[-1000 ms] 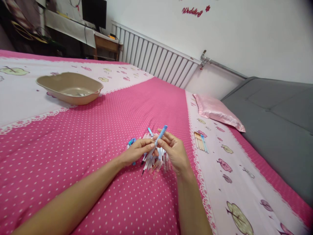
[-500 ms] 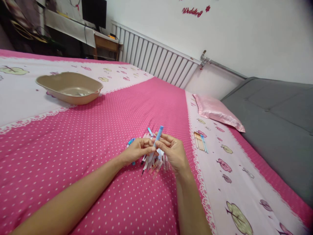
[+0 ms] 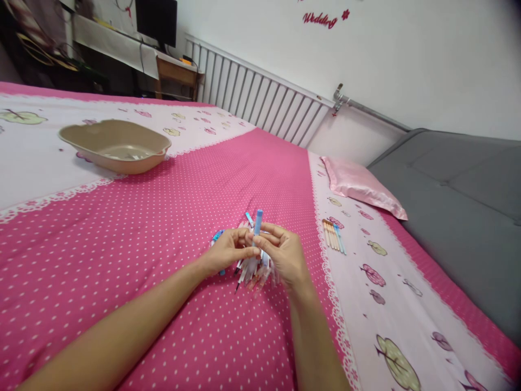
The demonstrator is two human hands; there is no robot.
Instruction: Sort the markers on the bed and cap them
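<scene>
A blue-capped pen (image 3: 258, 221) stands nearly upright between my two hands, its lower part hidden by the fingers. My left hand (image 3: 229, 251) pinches it from the left. From the right, the thumb and fingers of my right hand (image 3: 286, 252) close on it. Right below both hands, a loose pile of pens (image 3: 246, 271), white and clear-barrelled, lies on the polka-dot bedspread, partly covered by the hands. A small bright blue object (image 3: 217, 236) beside my left hand is too covered to name.
Several orange and blue pens (image 3: 334, 237) lie in a neat row to the right. A beige basin (image 3: 116, 149) with small pieces inside sits at the far left. Beyond are a pink pillow (image 3: 362, 187), a grey headboard (image 3: 456, 206) and a white bed rail (image 3: 260, 89).
The pen has shifted slightly left and turned from a rightward tilt to nearly upright. My right hand has moved a little left with it; my left hand has barely moved.
</scene>
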